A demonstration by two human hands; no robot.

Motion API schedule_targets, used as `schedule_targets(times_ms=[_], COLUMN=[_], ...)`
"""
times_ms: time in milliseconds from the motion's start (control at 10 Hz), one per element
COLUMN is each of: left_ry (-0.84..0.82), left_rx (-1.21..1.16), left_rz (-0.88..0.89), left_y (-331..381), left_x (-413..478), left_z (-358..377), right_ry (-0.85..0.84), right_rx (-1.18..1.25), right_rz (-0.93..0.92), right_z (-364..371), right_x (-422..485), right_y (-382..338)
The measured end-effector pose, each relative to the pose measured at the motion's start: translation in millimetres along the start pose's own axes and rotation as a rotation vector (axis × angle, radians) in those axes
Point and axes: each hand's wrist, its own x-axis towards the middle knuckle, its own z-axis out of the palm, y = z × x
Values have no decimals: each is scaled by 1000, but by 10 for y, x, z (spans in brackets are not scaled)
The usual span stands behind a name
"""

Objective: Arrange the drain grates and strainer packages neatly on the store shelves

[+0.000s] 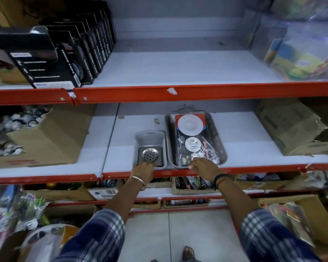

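Observation:
On the middle shelf (244, 154) stand two grey trays side by side. The small tray (164, 146) on the left holds a square steel drain grate (150, 154) with a round perforated dome. The larger tray (223, 148) on the right holds strainer packages (192, 137) in clear plastic, with white round strainers showing. My left hand (142, 170) grips the front edge of the small tray. My right hand (204, 166) holds the front rim of the larger tray, fingers over the packages' lower end.
Black tape boxes (64, 59) line the upper shelf's left side; colourful packs (307, 57) sit at its right. Cardboard boxes (45, 142) (290, 127) flank the trays on the middle shelf. Lower shelves hold cartons and mixed goods. My foot (188, 252) is on the tiled floor.

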Motion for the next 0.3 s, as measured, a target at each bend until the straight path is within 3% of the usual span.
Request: schedule_targets(times_ms=[200,300], left_ry=[-72,145], left_rx=[-95,-147], left_rz=[39,81], left_y=[-1,47], left_x=[-151,-207], left_z=[-100,-352], right_ry=[7,157], right_rx=[-42,-53], right_rz=[51,9], right_z=[34,-167], right_x=[-147,-191], right_y=[-172,-304])
